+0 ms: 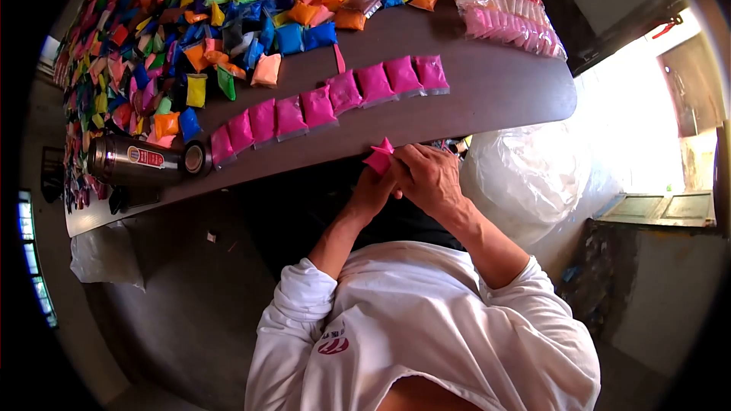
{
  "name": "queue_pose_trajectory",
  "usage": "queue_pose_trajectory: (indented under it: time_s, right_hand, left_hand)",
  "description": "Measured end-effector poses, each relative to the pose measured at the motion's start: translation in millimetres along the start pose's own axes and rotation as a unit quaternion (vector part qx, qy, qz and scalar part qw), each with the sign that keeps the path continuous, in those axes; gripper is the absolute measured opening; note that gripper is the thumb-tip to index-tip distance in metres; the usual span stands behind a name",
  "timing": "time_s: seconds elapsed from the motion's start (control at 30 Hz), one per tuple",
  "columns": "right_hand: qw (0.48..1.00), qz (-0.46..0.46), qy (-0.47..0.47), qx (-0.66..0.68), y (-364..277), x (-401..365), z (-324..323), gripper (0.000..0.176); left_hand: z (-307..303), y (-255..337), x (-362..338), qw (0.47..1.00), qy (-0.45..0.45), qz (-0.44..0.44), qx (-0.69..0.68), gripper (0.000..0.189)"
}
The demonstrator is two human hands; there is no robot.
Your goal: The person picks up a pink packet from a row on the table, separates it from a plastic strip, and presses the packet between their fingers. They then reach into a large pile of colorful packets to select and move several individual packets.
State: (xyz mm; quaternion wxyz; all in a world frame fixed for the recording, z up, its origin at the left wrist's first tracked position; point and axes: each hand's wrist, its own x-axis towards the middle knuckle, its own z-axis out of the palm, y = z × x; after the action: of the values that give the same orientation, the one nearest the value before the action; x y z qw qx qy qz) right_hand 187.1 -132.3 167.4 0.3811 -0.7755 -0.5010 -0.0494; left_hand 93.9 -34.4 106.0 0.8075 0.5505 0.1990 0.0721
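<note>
A bright pink packet [378, 158] is held between my two hands, just off the table's front edge. My left hand [373, 189] has its fingers closed round the packet's lower part. From the right, my right hand [426, 175] pinches the packet's side, its fingers bent. Beyond my hands, a curved row of several pink packets [290, 117] lies flat on the brown table [502, 91]. A thin pink strip [339, 58] sticks up behind the row.
Many coloured packets [251, 0] are heaped at the back left. Bundled packets in rows [502, 11] lie at the back right. A metal flask [137, 160] rests at the table's left end. A large clear plastic bag [529, 175] stands right of my hands.
</note>
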Motion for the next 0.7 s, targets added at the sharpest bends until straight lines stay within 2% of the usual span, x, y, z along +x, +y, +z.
queue_pose_trajectory:
  time_s: [0.13, 0.23, 0.27, 0.33, 0.43, 0.53, 0.7]
  right_hand:
    - [0.996, 0.043, 0.002, -0.079, 21, 7, -3, 0.007]
    - [0.998, 0.038, 0.026, -0.039, 21, 13, -14, 0.006]
    - [0.999, 0.011, 0.038, -0.028, 16, 12, -14, 0.006]
    - [0.999, -0.013, 0.017, -0.028, 9, 10, -8, 0.009]
    - [0.998, -0.049, -0.01, -0.033, 18, 14, 0, 0.014]
    - [0.998, 0.003, -0.015, -0.057, 27, 22, -6, 0.013]
    - [0.998, -0.054, 0.012, -0.013, 18, 15, -6, 0.008]
  left_hand:
    - [-4, -1, 9, 0.999, -0.042, -0.007, 0.002, 0.027]
    - [1, 6, 8, 1.0, -0.013, -0.016, 0.024, 0.029]
    - [1, 2, 8, 1.0, -0.011, -0.017, 0.019, 0.029]
    - [-1, -5, 11, 0.996, -0.023, 0.08, 0.009, 0.032]
    - [-4, -5, 13, 0.998, -0.036, 0.036, 0.045, 0.036]
    - [-1, -2, 15, 0.998, -0.023, 0.01, 0.054, 0.037]
    - [-2, -4, 13, 0.996, -0.019, 0.047, 0.071, 0.033]
